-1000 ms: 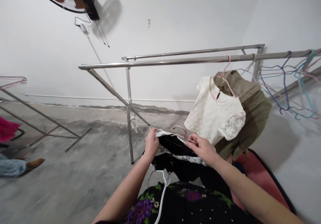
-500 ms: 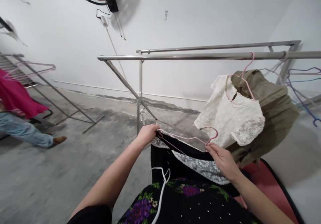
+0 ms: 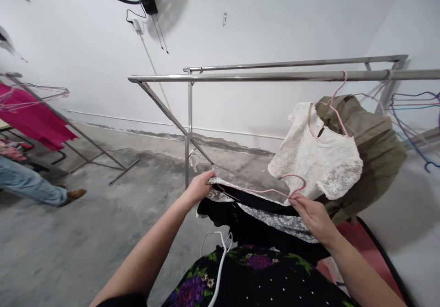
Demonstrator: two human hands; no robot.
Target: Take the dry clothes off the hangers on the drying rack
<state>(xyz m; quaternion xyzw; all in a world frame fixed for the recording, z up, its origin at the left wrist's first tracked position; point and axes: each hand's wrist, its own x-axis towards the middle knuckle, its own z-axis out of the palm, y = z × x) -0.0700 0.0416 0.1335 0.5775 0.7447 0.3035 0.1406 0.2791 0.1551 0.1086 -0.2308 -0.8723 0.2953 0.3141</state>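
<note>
Since a moment ago your hands have spread, so your left hand (image 3: 198, 188) now pinches the lace-edged black garment (image 3: 254, 217) at one shoulder, the garment stretched between both hands, while your right hand (image 3: 314, 215) grips the pink hanger (image 3: 275, 190) just below the cream lace top (image 3: 318, 160).

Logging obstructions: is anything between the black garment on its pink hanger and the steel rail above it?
Nothing visible. Both hands, left hand and right hand, hold the black garment on its pink hanger; open air lies below the rail, with the white lace top hanging to the right.
</note>
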